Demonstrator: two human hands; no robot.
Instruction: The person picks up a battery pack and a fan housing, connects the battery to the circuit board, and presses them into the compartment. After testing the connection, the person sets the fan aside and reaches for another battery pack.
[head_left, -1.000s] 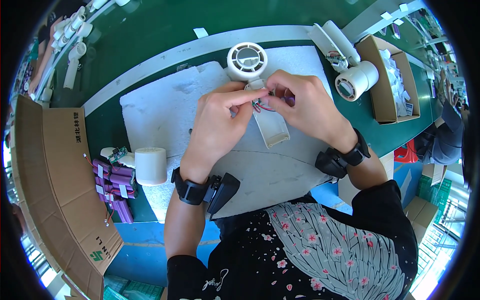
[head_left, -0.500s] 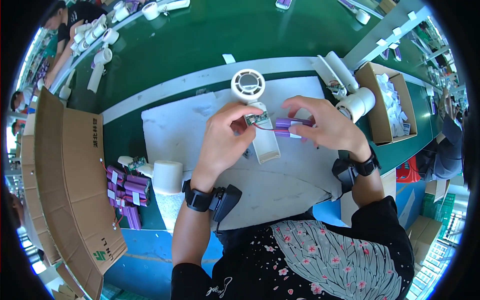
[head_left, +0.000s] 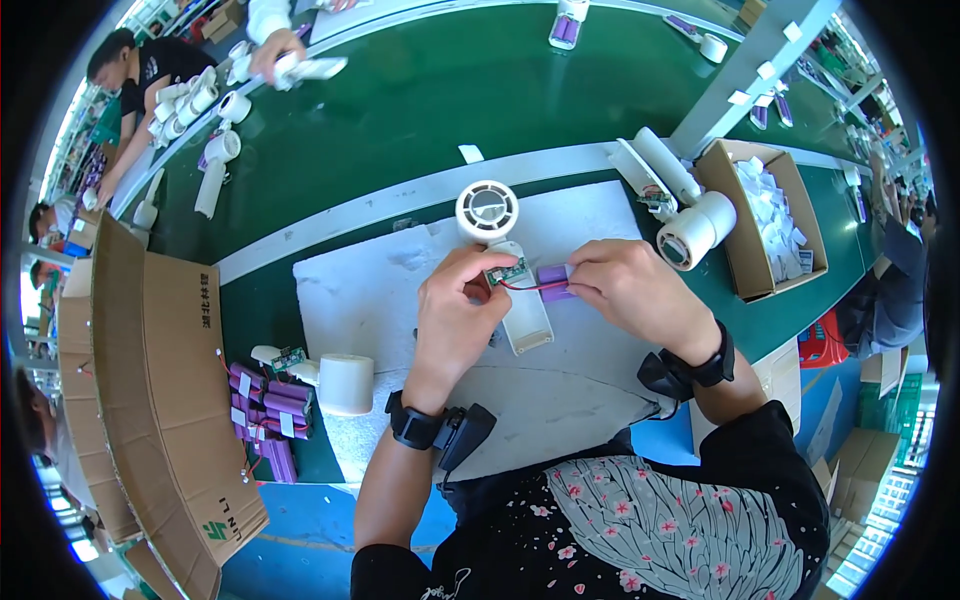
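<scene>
A white handheld fan (head_left: 487,212) lies on the pale mat in front of me, its round head pointing away and its handle open toward me. My left hand (head_left: 455,312) pinches the small green circuit board (head_left: 508,271) at the top of the open handle (head_left: 528,322). Red wires run from the board to a purple battery pack (head_left: 551,282) right of the handle. The fingers of my right hand (head_left: 632,292) are closed on that pack and cover its right part.
Left of the mat lie several purple battery packs (head_left: 268,405) and a white fan part (head_left: 345,384), beside a tall cardboard box (head_left: 170,350). White fan parts (head_left: 690,232) and a carton of white slips (head_left: 735,225) stand at right. Across the green bench, a co-worker's hand (head_left: 278,52) holds a white part.
My right hand has closed in on the battery pack, bringing its fingers together. My left hand stays at the board. A co-worker's hand has appeared at the far left. The view has shifted slightly.
</scene>
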